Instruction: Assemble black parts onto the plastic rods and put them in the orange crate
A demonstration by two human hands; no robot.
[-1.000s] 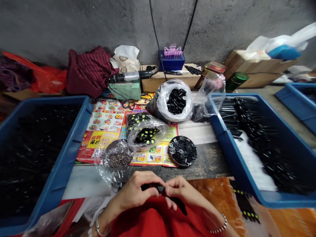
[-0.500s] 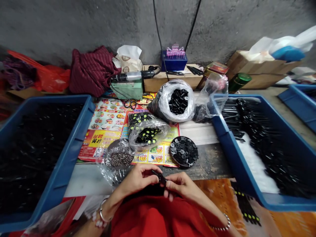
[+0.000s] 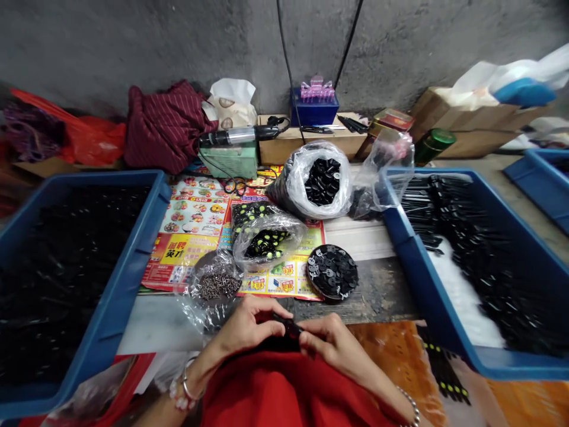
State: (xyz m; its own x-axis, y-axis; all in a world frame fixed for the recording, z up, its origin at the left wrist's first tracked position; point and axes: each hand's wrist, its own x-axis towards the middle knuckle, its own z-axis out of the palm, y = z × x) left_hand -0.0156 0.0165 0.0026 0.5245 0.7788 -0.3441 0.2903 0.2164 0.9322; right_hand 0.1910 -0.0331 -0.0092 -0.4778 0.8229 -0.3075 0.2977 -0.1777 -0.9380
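Note:
Between my two hands, close to my body, is a small black plastic part; its exact kind cannot be made out. My left hand pinches one end with thumb and fingers. The other end is gripped by my right hand. Just beyond them lie a bag of small metal screws at the left and a round dish of flat black pieces at the right. A clear bag of black parts with yellow-green dots sits further back.
Blue bins of black parts flank me at left and right. Behind stand a large bag of black pieces, an electric screwdriver on a green box, and a blue box with a pink claw clip.
Fingers of my right hand have curled in closer around the black part, and the part has turned slightly. The view has shifted a little; other things stay put.

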